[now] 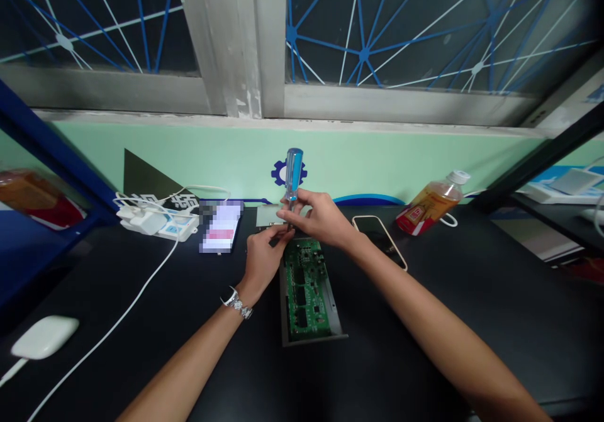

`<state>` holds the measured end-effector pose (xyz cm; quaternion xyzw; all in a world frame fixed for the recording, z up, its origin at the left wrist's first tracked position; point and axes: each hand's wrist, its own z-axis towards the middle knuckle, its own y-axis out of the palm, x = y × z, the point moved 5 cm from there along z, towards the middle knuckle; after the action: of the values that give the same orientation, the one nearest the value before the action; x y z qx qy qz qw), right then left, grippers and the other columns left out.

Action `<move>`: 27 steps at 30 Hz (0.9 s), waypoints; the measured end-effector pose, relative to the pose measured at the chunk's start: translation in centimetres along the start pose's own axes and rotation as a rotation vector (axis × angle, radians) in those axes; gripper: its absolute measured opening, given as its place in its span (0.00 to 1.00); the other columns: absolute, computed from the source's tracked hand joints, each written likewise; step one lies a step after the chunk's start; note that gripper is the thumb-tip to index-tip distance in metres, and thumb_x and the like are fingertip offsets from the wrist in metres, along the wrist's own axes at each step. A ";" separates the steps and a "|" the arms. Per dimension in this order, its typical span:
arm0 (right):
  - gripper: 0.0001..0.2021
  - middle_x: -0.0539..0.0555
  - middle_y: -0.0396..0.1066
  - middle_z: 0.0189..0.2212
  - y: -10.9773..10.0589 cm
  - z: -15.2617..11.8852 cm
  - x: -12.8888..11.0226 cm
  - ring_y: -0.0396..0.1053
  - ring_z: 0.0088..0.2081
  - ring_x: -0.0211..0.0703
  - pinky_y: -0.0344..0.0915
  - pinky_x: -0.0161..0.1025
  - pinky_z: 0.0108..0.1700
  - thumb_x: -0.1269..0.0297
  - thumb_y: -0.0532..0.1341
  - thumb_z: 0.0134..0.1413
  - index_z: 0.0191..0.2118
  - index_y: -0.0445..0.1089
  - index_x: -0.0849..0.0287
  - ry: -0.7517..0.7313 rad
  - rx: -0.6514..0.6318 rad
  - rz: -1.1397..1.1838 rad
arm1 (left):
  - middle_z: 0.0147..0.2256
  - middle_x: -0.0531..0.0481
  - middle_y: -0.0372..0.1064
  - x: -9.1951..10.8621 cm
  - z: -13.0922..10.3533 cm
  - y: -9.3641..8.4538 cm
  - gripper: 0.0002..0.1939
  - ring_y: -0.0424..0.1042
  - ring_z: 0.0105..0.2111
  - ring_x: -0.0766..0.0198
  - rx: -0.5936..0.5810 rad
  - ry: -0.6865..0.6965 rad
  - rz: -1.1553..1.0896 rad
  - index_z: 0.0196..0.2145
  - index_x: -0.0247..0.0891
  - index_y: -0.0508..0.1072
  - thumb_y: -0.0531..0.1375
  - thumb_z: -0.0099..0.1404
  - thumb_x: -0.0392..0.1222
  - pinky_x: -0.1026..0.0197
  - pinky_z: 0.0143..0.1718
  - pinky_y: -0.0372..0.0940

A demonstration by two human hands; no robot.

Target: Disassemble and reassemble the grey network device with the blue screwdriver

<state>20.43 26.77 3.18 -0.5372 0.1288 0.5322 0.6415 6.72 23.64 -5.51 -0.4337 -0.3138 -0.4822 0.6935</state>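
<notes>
A screwdriver (294, 172) with a clear and blue handle stands nearly upright in my right hand (317, 216), whose fingers are closed round its lower part. My left hand (267, 257) is closed in a pinch beside the screwdriver's lower end; whatever lies between its fingertips is too small to make out. Both hands meet over the far end of a green circuit board (306, 290), which sits in a grey metal tray-like casing (336, 312) on the black table (377, 372). The screwdriver's tip is hidden by the fingers.
A lit phone (223, 227) and a white power strip (177, 226) with cables lie on the left. To the right are a dark phone (380, 241) and a drink bottle (430, 202). A white charger (44, 337) sits at the near left.
</notes>
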 end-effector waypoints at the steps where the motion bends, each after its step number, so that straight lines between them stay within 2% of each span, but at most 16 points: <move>1: 0.10 0.50 0.74 0.27 -0.2 0.0 -0.1 0.67 0.27 0.37 0.62 0.36 0.30 0.57 0.65 0.58 0.35 0.72 0.59 -0.011 -0.035 -0.004 | 0.39 0.49 0.81 0.0 0.0 0.0 0.08 0.80 0.38 0.57 0.000 0.003 0.003 0.41 0.40 0.81 0.64 0.66 0.43 0.58 0.42 0.72; 4: 0.11 0.50 0.73 0.24 -0.6 -0.1 -0.3 0.64 0.25 0.35 0.60 0.36 0.30 0.60 0.61 0.61 0.33 0.74 0.61 -0.029 -0.049 -0.040 | 0.40 0.48 0.81 0.1 -0.1 0.1 0.10 0.80 0.40 0.56 -0.015 0.011 0.014 0.43 0.40 0.81 0.63 0.67 0.45 0.57 0.44 0.71; 10: 0.16 0.47 0.65 0.16 -0.4 -0.2 0.1 0.59 0.20 0.33 0.56 0.35 0.25 0.53 0.65 0.57 0.26 0.72 0.60 0.002 0.126 -0.058 | 0.43 0.46 0.81 0.6 -0.2 0.4 0.13 0.80 0.43 0.55 -0.091 0.015 0.023 0.48 0.39 0.78 0.59 0.71 0.44 0.57 0.46 0.70; 12: 0.17 0.47 0.65 0.18 -0.2 -0.1 0.1 0.59 0.19 0.33 0.57 0.34 0.24 0.51 0.65 0.56 0.26 0.71 0.60 0.029 0.107 -0.010 | 0.43 0.46 0.80 0.8 -0.2 0.4 0.13 0.79 0.43 0.55 -0.101 0.033 0.028 0.49 0.39 0.78 0.58 0.71 0.44 0.57 0.45 0.70; 14: 0.15 0.49 0.69 0.24 -0.2 -0.1 -0.1 0.62 0.21 0.34 0.59 0.34 0.25 0.50 0.65 0.57 0.33 0.72 0.59 0.034 0.047 0.048 | 0.44 0.46 0.80 0.9 -0.2 0.4 0.13 0.79 0.43 0.55 -0.106 0.050 0.036 0.49 0.40 0.78 0.57 0.72 0.43 0.57 0.45 0.70; 16: 0.14 0.51 0.71 0.31 -0.4 0.0 -0.4 0.65 0.26 0.36 0.62 0.34 0.26 0.51 0.63 0.60 0.41 0.72 0.58 0.023 -0.024 0.108 | 0.43 0.46 0.80 0.9 -0.2 0.4 0.13 0.79 0.43 0.55 -0.110 0.046 0.035 0.48 0.39 0.78 0.57 0.72 0.43 0.57 0.45 0.69; 18: 0.13 0.52 0.71 0.35 -0.7 0.1 -0.6 0.67 0.31 0.38 0.64 0.34 0.28 0.52 0.60 0.63 0.44 0.71 0.57 0.012 -0.078 0.164 | 0.42 0.46 0.81 0.7 -0.2 0.4 0.12 0.79 0.42 0.55 -0.116 0.027 0.022 0.48 0.39 0.77 0.56 0.72 0.43 0.57 0.46 0.69; 22: 0.12 0.52 0.69 0.36 -1.0 0.4 -0.2 0.66 0.34 0.38 0.67 0.34 0.30 0.53 0.61 0.61 0.40 0.70 0.58 0.020 -0.108 0.275 | 0.41 0.47 0.81 0.6 -0.2 0.5 0.12 0.79 0.43 0.56 -0.140 0.012 0.011 0.47 0.39 0.76 0.55 0.73 0.42 0.57 0.45 0.69; 27: 0.15 0.48 0.65 0.30 -0.7 0.7 0.4 0.64 0.32 0.37 0.66 0.34 0.29 0.52 0.66 0.55 0.35 0.63 0.55 0.012 -0.060 0.392 | 0.43 0.46 0.79 0.8 -0.6 0.8 0.12 0.77 0.45 0.56 -0.161 0.049 0.038 0.49 0.40 0.73 0.53 0.73 0.40 0.56 0.47 0.68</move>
<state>20.88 27.66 3.54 -0.5238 0.2188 0.6474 0.5086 7.74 22.89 -5.29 -0.4820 -0.2485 -0.5032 0.6728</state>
